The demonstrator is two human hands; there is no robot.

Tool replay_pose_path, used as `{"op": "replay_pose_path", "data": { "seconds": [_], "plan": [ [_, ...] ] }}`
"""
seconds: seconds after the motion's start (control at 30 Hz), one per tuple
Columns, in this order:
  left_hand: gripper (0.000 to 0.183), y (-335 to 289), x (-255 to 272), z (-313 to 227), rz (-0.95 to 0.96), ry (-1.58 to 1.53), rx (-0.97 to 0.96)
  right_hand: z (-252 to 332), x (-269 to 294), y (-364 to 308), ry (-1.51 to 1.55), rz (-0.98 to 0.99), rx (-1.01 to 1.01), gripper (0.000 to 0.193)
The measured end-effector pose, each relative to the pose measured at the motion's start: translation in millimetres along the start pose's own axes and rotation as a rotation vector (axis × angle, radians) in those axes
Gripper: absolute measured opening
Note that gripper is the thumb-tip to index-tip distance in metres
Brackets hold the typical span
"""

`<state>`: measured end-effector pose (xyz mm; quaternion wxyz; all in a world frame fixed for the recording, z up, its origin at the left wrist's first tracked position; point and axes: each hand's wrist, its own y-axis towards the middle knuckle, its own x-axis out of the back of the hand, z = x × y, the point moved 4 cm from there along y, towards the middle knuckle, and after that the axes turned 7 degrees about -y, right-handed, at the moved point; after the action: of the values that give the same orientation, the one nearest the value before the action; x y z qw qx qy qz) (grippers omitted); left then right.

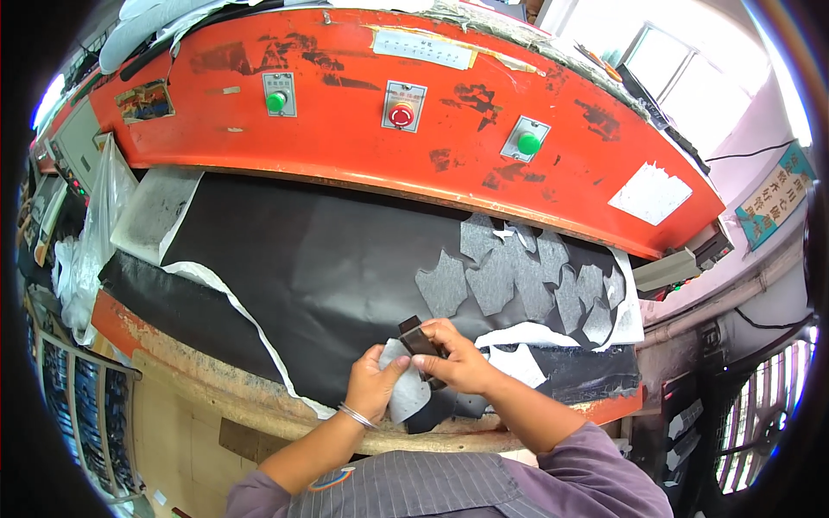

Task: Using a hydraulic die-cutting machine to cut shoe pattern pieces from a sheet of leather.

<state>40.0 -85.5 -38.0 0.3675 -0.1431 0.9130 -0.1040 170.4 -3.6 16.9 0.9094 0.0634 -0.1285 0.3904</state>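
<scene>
Near the front edge of the work surface, both my hands are together. My left hand (371, 386) is closed, its thumb pressed on a light grey cut piece (408, 395) of sheet material. My right hand (453, 356) grips a dark metal frame (415, 339) that looks like a cutting die, held tilted against the grey piece. Part of this frame is hidden by my fingers. Beyond them lies a large black sheet (294, 250), seemingly leather-like. Several grey pointed shapes (442, 285) show on its right part; whether they are holes or pieces I cannot tell.
An orange machine beam (337, 129) spans the far side, with two green buttons (275, 102) and a red emergency-stop button (401, 115). White scrap (522, 364) lies to the right of my hands. A clear plastic bag (91, 250) hangs at the left, above a metal rack (82, 363).
</scene>
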Motion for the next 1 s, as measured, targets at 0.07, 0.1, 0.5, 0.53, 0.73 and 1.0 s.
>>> {"op": "replay_pose_path", "data": {
  "seconds": [0.07, 0.1, 0.5, 0.53, 0.73, 1.0],
  "plan": [
    [0.045, -2, 13, -18, 0.086, 0.501, 0.061, 9, 17, 12, -0.251, -0.013, 0.125, 0.034],
    [0.043, -2, 22, -24, 0.171, 0.993, 0.122, 19, 29, 22, -0.35, 0.004, 0.15, 0.032],
    [0.076, 109, -39, -86, 0.108, 1.427, -0.431, -4, 107, 157, -1.125, 0.56, 0.54, 0.023],
    [0.084, 124, -42, -80, 0.073, 1.433, -0.464, -8, 104, 161, -1.121, 0.573, 0.597, 0.022],
    [0.095, 172, -70, -60, -0.045, 1.515, -0.591, -18, 116, 142, -1.24, 0.082, 0.732, 0.028],
    [0.081, 177, -59, -58, -0.025, 1.449, -0.649, -61, 113, 108, -0.956, -0.711, -0.114, 0.066]
  ]
}}
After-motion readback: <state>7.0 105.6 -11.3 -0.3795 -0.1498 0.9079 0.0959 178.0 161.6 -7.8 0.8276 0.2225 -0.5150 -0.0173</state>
